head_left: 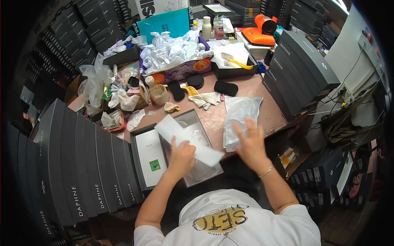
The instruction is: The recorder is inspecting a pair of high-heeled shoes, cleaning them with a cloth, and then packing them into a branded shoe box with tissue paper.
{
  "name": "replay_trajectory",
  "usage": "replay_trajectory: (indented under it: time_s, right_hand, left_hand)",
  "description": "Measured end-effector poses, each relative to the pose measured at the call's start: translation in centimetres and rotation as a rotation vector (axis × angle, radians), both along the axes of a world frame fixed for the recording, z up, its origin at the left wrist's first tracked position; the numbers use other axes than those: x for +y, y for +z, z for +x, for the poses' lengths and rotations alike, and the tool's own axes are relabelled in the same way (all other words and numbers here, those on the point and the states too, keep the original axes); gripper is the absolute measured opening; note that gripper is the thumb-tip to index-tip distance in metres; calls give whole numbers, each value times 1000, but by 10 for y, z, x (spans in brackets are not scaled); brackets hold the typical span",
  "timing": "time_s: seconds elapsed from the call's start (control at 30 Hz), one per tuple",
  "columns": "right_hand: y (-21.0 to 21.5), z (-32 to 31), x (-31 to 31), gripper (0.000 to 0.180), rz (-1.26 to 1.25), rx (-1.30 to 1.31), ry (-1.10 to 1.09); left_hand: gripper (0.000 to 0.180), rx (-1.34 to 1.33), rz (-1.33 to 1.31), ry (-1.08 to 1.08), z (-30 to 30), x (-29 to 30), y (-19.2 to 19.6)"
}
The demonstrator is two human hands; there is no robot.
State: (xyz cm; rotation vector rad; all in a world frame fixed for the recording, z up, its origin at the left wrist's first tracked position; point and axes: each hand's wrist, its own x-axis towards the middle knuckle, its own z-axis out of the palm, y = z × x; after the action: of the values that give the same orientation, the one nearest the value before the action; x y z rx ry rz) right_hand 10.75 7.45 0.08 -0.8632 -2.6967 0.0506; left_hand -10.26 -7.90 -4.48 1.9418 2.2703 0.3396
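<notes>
My left hand (182, 159) grips a flat white foam sheet (167, 127), its index finger stretched along it. The sheet lies slantwise above an open grey shoe box (202, 117). Inside the box, partly hidden by the sheet, is something pale in clear plastic (202, 171). Left of it lies the box lid (147, 144), inner side up, with a small green square card (154, 165) on its white lining. My right hand (250, 145) is blurred, fingers spread, over the near edge of a translucent plastic bag (243, 112) on the table.
Tall rows of dark shoe boxes stand at the left (82, 164) and right (301, 74). Crumpled white paper (174, 51) fills a carton at the back. Nearby are black pads (226, 88), a jar (159, 95), cloths (205, 100), a yellow-handled brush (236, 61) and an orange device (260, 30).
</notes>
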Motion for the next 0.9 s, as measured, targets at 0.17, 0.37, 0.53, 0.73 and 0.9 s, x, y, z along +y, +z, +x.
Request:
replay_trajectory:
  time_s: [0.17,0.37,0.53,0.73,0.9]
  right_hand:
    - [-61,66,83,44,-290,263,-62]
    - [-16,21,126,34,-552,723,-90]
    - [37,-11,154,22,-373,707,41]
    - [108,-32,1,21,-687,505,680]
    - [53,15,-46,18,-1295,-54,1173]
  left_hand:
    - [27,-145,-380,-161,-4,23,-34]
    - [45,13,-313,-62,-18,28,-50]
    - [56,-581,-285,47,-5,63,-37]
    - [70,-2229,63,138,17,47,-19]
    - [63,-2083,254,182,71,35,-21]
